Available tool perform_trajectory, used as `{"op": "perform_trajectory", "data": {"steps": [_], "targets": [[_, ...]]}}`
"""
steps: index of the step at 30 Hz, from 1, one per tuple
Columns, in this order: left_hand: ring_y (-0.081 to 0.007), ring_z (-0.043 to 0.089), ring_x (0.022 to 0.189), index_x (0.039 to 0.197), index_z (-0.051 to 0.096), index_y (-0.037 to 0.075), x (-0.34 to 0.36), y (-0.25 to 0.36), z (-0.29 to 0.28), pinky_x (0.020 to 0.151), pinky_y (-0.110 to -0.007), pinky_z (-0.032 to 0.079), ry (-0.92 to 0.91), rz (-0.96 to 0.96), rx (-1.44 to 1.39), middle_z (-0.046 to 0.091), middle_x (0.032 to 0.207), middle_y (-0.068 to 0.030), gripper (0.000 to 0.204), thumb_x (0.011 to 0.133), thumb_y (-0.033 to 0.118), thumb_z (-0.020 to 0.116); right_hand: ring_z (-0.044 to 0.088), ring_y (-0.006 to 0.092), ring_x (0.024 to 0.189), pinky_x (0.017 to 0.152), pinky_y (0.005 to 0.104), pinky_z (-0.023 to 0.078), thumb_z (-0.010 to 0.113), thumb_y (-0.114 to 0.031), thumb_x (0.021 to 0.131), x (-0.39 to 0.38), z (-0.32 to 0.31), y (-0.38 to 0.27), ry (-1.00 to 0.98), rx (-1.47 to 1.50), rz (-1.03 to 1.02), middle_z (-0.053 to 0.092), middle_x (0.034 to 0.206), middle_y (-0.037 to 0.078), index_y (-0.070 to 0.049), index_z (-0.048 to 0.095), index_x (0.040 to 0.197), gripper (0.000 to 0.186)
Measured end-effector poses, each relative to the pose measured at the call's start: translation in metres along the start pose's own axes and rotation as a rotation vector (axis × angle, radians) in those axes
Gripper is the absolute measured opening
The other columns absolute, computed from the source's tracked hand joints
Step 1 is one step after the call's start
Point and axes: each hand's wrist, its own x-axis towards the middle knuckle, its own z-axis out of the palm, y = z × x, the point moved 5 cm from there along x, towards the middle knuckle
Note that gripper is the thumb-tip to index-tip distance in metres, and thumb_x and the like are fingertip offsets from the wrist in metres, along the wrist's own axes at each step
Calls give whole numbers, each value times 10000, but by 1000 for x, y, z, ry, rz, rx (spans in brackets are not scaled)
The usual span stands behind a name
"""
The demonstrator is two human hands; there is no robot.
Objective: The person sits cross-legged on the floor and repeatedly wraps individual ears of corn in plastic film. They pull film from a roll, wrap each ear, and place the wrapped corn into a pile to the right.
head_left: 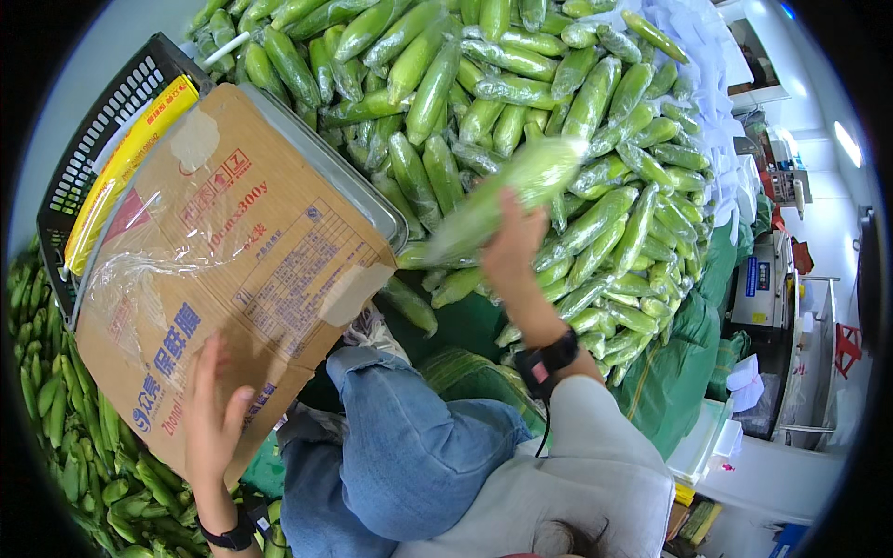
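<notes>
The right hand (510, 249) is closed around 1 wrapped cucumber (507, 197), held up and blurred just above the big heap of wrapped cucumbers (521, 102) that covers the green cloth (674, 367) ahead; it looks like the moment of adding a finished piece to that heap. The left hand (212, 418) lies open and flat, fingers spread, on the near end of a cardboard box (233, 270) that rests tilted over a metal tray (358, 186) and a black plastic crate (93, 139). By my reading, the step in hand is setting down a wrapped piece, and the next move would call for a soft release so it does not roll off the slope, then a reach to the bare cucumbers (65, 409) lying at the left. The film on the wrapped ones is thin, glossy and crinkled; the cucumbers beneath are long, firm and slightly tapered. The box is stiff brown card with taped patches and a loose sheet of clear film (139, 279) across it. A yellow roll box (130, 167) lies in the crate.
</notes>
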Motion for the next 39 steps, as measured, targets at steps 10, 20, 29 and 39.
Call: {"op": "perform_trajectory", "data": {"steps": [10,20,29,39], "targets": [[-325,522,1209,1327,540,10,-76,-51,-18,1069,-421,376,230,-134,330,559,1300,-179,456,877,58,596,307,486,1370,1119,551,282,690,-446,842,91,-177,-41,325,-1820,-507,327,1459,359,-94,263,1532,884],[-356,441,1279,1431,466,122,-51,-123,-75,1059,-403,372,616,-225,469,452,1420,-180,585,887,177,673,526,340,1119,946,416,436,682,-152,857,-65,210,42,-1312,-1030,-655,576,1231,125,-95,616,1255,408],[-292,637,836,1040,537,44,-2,-135,-117,742,-373,507,623,-44,235,648,959,-121,114,947,96,580,591,240,911,834,319,472,581,-103,951,-29,283,86,-1290,-775,-456,604,997,81,-42,622,966,75],[-280,644,792,962,554,52,-207,-95,-36,668,-377,527,697,-38,317,645,903,-99,184,827,6,672,547,153,830,799,272,445,515,-100,990,-57,142,49,-1446,-917,-80,573,891,55,-9,558,997,101]]}}
